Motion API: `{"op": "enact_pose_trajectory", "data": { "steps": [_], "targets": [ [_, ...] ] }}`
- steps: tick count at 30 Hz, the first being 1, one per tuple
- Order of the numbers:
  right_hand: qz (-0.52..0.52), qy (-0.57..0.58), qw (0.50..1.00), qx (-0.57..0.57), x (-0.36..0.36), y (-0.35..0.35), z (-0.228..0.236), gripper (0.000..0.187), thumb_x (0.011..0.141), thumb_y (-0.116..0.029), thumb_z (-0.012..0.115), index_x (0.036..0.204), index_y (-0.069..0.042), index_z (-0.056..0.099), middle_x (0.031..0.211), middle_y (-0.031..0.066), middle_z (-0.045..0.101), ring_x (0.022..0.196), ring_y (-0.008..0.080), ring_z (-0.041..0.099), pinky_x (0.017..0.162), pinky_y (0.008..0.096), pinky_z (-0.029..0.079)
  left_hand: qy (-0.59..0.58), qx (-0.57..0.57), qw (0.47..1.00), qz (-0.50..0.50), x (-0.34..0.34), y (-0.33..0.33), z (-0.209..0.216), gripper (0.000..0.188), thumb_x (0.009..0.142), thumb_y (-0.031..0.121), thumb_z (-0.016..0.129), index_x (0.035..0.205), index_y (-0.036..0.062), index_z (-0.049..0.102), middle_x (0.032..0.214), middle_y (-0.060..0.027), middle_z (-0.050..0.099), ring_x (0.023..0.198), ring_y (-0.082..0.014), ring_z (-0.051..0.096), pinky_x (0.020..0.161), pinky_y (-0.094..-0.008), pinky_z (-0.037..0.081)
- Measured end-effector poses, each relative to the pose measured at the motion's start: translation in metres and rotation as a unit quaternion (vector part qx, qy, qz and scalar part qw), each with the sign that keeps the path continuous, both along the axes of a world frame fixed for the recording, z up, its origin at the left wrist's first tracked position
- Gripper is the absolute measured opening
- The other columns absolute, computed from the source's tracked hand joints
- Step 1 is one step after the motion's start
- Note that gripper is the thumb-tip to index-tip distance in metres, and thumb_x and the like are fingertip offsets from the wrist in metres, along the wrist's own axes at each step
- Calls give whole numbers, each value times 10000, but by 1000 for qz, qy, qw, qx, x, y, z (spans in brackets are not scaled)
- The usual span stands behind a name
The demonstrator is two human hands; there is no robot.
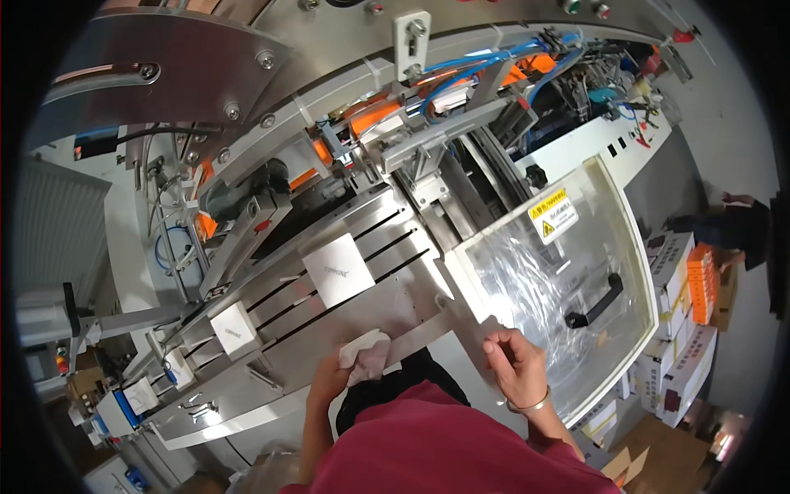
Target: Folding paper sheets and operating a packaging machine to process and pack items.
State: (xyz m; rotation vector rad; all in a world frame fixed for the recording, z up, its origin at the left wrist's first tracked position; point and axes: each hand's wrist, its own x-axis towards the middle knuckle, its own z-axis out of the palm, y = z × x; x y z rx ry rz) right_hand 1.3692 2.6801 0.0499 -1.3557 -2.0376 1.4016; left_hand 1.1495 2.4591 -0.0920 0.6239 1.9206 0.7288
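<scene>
My left hand (327, 377) grips a crumpled white cloth (365, 356) at the front edge of the metal machine bed (395, 295). Above the cloth lies a square white box (338, 272) on the slotted bed. A smaller-looking white box (235, 331) sits farther left, with more white boxes beyond it. My right hand (518, 366) is curled closed by the near left side of a clear hinged cover (510, 255); whether anything is inside its fingers is hidden. A bracelet (531, 403) circles that wrist.
A black handle (594, 303) and a warning sticker (553, 216) are on the cover. Machine arms, blue air hoses (461, 64) and orange parts run along the back. Stacked cartons (687, 362) stand on the right, near another person (732, 230) at the far right.
</scene>
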Motion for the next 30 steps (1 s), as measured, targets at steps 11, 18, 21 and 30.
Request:
{"op": "enact_pose_trajectory", "data": {
  "steps": [11, 18, 21, 30],
  "targets": [
    [10, -61, 998, -13, -4, 11, 2, 171, 810, -164, 681, 758, -24, 597, 585, 71, 587, 503, 132, 573, 480, 258, 442, 36, 16, 999, -13, -3, 15, -8, 273, 818, 138, 513, 1072, 90, 600, 948, -169, 631, 902, -361, 595, 751, -387, 466],
    [52, -25, 992, 109, -6, 3, -1, 144, 799, -161, 688, 808, -35, 619, 631, 90, 592, 515, 169, 564, 499, 269, 452, 118, 39, 991, -38, 2, 13, -6, 254, 825, 142, 519, 1053, 66, 601, 946, -188, 628, 882, -371, 598, 734, -398, 466],
    [50, -14, 987, 151, 0, -4, -5, 135, 794, -159, 688, 815, -42, 625, 664, 100, 602, 544, 206, 584, 511, 284, 466, 90, 72, 993, -42, 2, 20, 7, 249, 823, 141, 522, 1041, 51, 603, 923, -196, 628, 861, -379, 600, 712, -397, 469],
    [24, 21, 978, 208, 10, -8, -16, 92, 792, -113, 661, 842, -48, 619, 752, 97, 618, 641, 260, 610, 576, 314, 488, 163, -8, 974, -157, 9, 25, 18, 276, 830, 167, 522, 1076, 70, 601, 906, -212, 622, 853, -390, 602, 711, -408, 474]
  ]
}}
